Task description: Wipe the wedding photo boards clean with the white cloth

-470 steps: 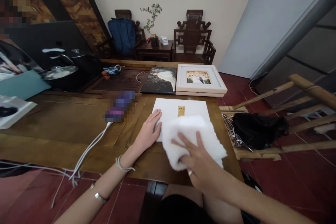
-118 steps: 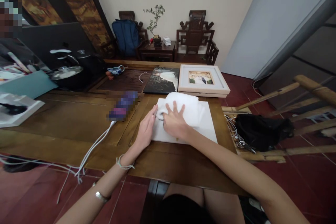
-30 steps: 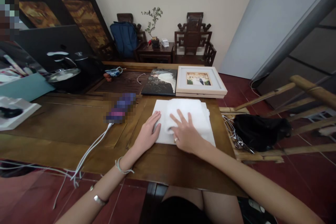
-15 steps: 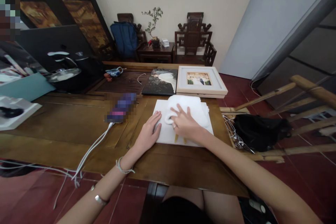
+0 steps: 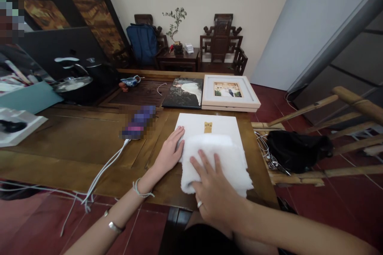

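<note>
A white panel (image 5: 191,121) lies flat on the wooden table, with a small gold-coloured metal piece (image 5: 208,127) on its upper middle. My left hand (image 5: 172,149) rests on the panel's left edge, fingers stretched out and thumb apart, holding nothing. A folded white towel (image 5: 233,163) covers the panel's lower part and hangs past its near edge. On top of the towel lies my right hand (image 5: 217,191), a ring on one finger, with fingers spread and pressed against the cloth. One digit sits at the towel's folded left edge.
Behind the panel are a white-framed picture (image 5: 254,101) and a dark picture panel (image 5: 170,97). A blurred phone-like object (image 5: 139,121) with white cables (image 5: 104,167) lies to the left. Farther left stands a kettle (image 5: 100,73). A bamboo chair (image 5: 299,177) with a black bag (image 5: 293,151) stands at right.
My right hand and the towel have moved toward me, from the panel's upper part to its near edge. The gold piece's upper part now shows. My left hand has stayed in place.
</note>
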Available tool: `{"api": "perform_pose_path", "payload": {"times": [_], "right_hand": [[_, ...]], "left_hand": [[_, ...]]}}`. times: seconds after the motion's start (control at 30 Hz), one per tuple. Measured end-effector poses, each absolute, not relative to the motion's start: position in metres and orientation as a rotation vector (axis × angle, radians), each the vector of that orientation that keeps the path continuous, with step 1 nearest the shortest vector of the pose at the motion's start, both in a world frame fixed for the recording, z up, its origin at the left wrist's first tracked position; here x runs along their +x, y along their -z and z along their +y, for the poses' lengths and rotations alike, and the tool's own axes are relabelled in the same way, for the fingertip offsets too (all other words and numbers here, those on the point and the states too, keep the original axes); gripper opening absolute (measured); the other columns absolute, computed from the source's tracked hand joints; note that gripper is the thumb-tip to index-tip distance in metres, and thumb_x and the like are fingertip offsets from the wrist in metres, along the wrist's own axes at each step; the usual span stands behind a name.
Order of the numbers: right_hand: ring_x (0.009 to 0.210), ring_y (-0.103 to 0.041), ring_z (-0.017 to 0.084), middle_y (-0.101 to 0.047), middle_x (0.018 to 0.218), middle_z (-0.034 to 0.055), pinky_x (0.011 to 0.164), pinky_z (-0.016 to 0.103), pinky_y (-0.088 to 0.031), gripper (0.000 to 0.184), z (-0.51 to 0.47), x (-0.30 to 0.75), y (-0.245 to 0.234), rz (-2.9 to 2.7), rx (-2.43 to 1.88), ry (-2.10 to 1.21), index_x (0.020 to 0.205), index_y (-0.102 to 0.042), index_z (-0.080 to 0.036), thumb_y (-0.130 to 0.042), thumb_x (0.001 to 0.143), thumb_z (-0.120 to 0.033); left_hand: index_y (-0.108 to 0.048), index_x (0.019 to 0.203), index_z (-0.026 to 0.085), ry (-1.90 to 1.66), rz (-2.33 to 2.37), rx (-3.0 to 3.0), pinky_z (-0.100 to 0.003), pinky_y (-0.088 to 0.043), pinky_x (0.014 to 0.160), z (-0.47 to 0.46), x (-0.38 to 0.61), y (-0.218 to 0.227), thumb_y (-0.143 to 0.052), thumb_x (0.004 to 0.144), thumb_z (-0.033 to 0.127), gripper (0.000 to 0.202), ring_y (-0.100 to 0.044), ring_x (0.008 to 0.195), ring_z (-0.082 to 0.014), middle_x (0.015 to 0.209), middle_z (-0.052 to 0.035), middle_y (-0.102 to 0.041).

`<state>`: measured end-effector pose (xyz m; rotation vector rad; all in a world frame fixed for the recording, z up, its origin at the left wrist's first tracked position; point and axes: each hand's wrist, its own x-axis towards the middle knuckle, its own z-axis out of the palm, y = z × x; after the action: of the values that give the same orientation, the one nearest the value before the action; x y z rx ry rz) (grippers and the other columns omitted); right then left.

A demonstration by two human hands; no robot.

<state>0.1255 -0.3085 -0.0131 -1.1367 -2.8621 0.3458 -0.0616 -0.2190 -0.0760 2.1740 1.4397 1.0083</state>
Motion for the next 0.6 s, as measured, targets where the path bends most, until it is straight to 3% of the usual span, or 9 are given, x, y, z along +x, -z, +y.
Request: {"api": "perform_pose_path", "payload": {"times": [0.1, 0.23, 0.33, 0.47, 0.6], "right_hand": [[0.136, -0.017, 0.041, -0.036, 0.144, 0.0174, 0.099, 0.072, -0.018, 0.032, -0.282, 0.125, 0.011, -2.831, -1.183, -0.305, 0.106, -0.065, -0.015, -0.042, 0.085, -0.023], [0.135, -0.016, 0.043, -0.033, 0.146, 0.0184, 0.099, 0.072, -0.016, 0.038, -0.22, 0.107, 0.017, -2.733, -1.398, -0.129, 0.117, -0.06, -0.014, -0.042, 0.085, -0.021], [0.134, -0.015, 0.049, -0.03, 0.146, 0.0229, 0.096, 0.076, -0.012, 0.042, -0.194, 0.085, 0.024, -2.677, -1.552, -0.076, 0.121, -0.058, -0.01, -0.046, 0.083, -0.023], [0.134, -0.016, 0.047, -0.03, 0.146, 0.0222, 0.099, 0.072, -0.011, 0.038, -0.211, 0.07, 0.031, -2.732, -1.268, 0.022, 0.116, -0.061, -0.011, -0.046, 0.084, -0.025], [0.132, -0.024, 0.045, -0.037, 0.142, 0.0218, 0.101, 0.068, -0.015, 0.033, -0.262, 0.083, 0.024, -2.84, -0.991, -0.049, 0.106, -0.066, -0.012, -0.048, 0.084, -0.029]], "left_hand": [[-0.052, 0.128, 0.013, -1.044, 1.445, 2.124, -0.045, -0.03, 0.111, -0.219, -0.061, 0.076, -0.036, 0.093, 0.03, 0.041, -0.041, 0.131, -0.0218, 0.139, -0.0135, -0.048], [-0.051, 0.128, 0.015, -1.086, 1.424, 2.039, -0.043, -0.029, 0.112, -0.221, -0.061, 0.072, -0.032, 0.095, 0.035, 0.043, -0.042, 0.13, -0.0203, 0.139, -0.012, -0.048], [-0.044, 0.135, 0.017, -1.163, 1.401, 1.983, -0.042, -0.021, 0.115, -0.225, -0.062, 0.068, -0.029, 0.096, 0.038, 0.047, -0.03, 0.137, -0.0192, 0.147, -0.0094, -0.037], [-0.031, 0.143, 0.018, -1.363, 1.338, 1.873, -0.042, -0.014, 0.116, -0.226, -0.065, 0.07, -0.022, 0.096, 0.045, 0.055, -0.021, 0.14, -0.0199, 0.152, -0.0073, -0.026], [-0.029, 0.143, 0.023, -1.412, 1.353, 1.73, -0.041, -0.022, 0.114, -0.224, -0.068, 0.075, -0.007, 0.097, 0.043, 0.055, -0.025, 0.139, -0.0187, 0.152, -0.0035, -0.028]]}}
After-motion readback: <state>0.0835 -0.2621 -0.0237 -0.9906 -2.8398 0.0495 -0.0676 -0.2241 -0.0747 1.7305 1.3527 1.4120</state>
